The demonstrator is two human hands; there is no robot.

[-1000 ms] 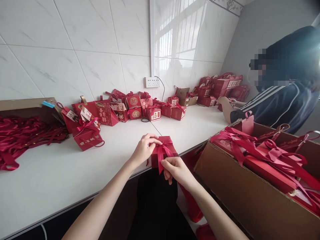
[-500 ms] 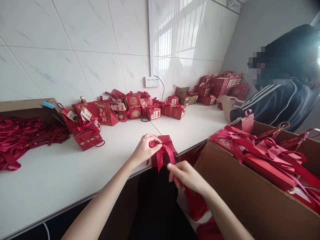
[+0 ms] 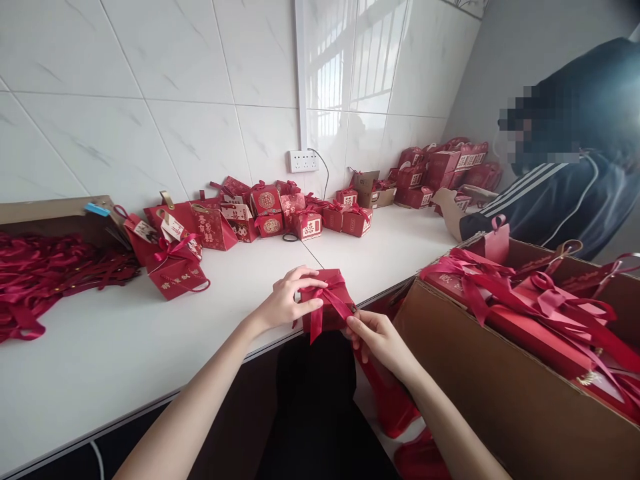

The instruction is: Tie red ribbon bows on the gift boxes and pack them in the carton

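A small red gift box (image 3: 334, 320) with a ribbon bow (image 3: 327, 292) on its upper side sits at the front edge of the table. My left hand (image 3: 286, 299) lies against the box's left side, fingers stretched over the top and the bow, thumb apart from them. One ribbon tail hangs down the front. The other tail (image 3: 341, 307) runs to the right, where my right hand (image 3: 380, 340) pinches its end between thumb and fingers beside the box's right corner.
Red ribbons (image 3: 60, 280) lie piled at the left. Decorated gift boxes (image 3: 267, 203) line the wall below a power strip (image 3: 303, 161). A cardboard carton (image 3: 480, 360) of red boxes stands close on my right. Beyond it a co-worker (image 3: 575, 180) handles boxes.
My right hand has moved up and taken hold of the right ribbon tail, drawing it out to the right. My left hand's fingers have loosened from the bow and spread.
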